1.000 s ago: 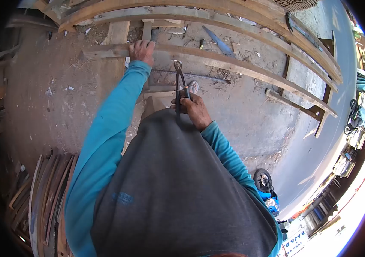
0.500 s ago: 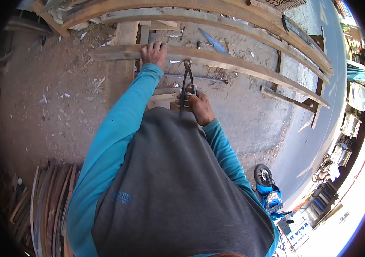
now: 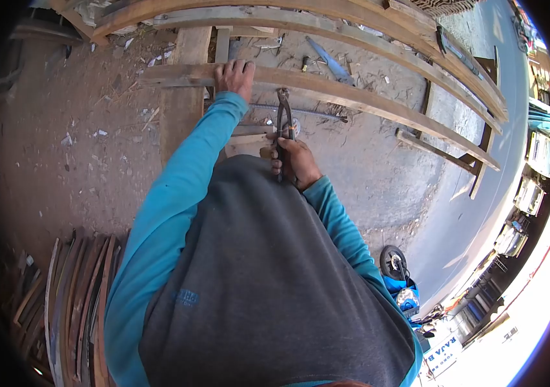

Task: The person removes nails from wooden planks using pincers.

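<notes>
My left hand (image 3: 235, 79) rests over a long wooden beam (image 3: 346, 95), its fingers curled across the far edge near the left end. In my right hand (image 3: 298, 162) is a pair of dark pincers (image 3: 281, 122), gripped by the handles close in front of my body. The handles are near each other, and the pincers' head points away from me at the beam's near edge. Whether the jaws hold a nail, I cannot make out.
More long beams (image 3: 275, 17) lie beyond, with a saw (image 3: 462, 55) on them. A blue blade-like piece (image 3: 330, 61) and a metal bar (image 3: 307, 112) lie on the ground. Stacked planks (image 3: 81, 303) stand at lower left. A motorbike (image 3: 396, 271) is at the right, beside the road.
My right hand has squeezed the pincer handles closer together. The pincers' head stays by the beam's near edge. My left hand keeps its place on the beam, and the view has shifted slightly.
</notes>
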The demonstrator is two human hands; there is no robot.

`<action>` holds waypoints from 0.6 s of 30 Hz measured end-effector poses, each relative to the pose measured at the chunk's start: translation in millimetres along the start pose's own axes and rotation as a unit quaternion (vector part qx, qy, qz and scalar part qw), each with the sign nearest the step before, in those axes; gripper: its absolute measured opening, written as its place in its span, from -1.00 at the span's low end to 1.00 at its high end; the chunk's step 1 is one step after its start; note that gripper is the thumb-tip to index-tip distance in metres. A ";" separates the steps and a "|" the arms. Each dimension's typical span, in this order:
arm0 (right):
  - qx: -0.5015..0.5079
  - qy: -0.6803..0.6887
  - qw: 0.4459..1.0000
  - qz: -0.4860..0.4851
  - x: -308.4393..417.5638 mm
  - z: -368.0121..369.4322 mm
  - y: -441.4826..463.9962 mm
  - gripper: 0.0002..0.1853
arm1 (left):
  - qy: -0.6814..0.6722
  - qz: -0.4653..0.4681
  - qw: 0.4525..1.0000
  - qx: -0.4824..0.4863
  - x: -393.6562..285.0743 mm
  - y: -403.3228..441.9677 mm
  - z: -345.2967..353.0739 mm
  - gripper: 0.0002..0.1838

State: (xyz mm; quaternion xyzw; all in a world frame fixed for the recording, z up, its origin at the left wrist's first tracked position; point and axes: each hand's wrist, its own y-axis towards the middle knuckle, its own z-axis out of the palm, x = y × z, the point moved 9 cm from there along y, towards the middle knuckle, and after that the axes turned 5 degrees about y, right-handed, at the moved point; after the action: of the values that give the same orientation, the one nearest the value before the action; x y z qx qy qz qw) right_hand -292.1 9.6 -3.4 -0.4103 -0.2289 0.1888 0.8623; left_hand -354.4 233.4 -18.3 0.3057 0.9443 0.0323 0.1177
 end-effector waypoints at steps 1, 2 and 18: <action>-0.022 -0.015 1.000 0.013 -1.2 -3.7 -0.5 -0.74 | 0.007 -0.005 0.999 0.046 -0.2 4.1 3.9 -0.47; -0.043 -0.034 0.998 0.028 -1.0 -7.6 -1.1 -0.77 | 0.007 -0.010 0.999 0.046 -1.5 7.4 3.3 -0.47; 0.011 -0.347 0.936 0.059 49.7 -37.0 -0.6 -0.66 | 0.028 -0.016 0.998 -0.049 -0.9 -1.8 2.6 -0.76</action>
State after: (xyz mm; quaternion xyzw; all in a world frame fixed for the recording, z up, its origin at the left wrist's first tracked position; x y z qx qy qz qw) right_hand -230.7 11.8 -11.7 -0.3222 -0.4876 0.3723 0.7210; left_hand -354.1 231.4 -21.0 0.2829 0.9494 0.0852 0.1063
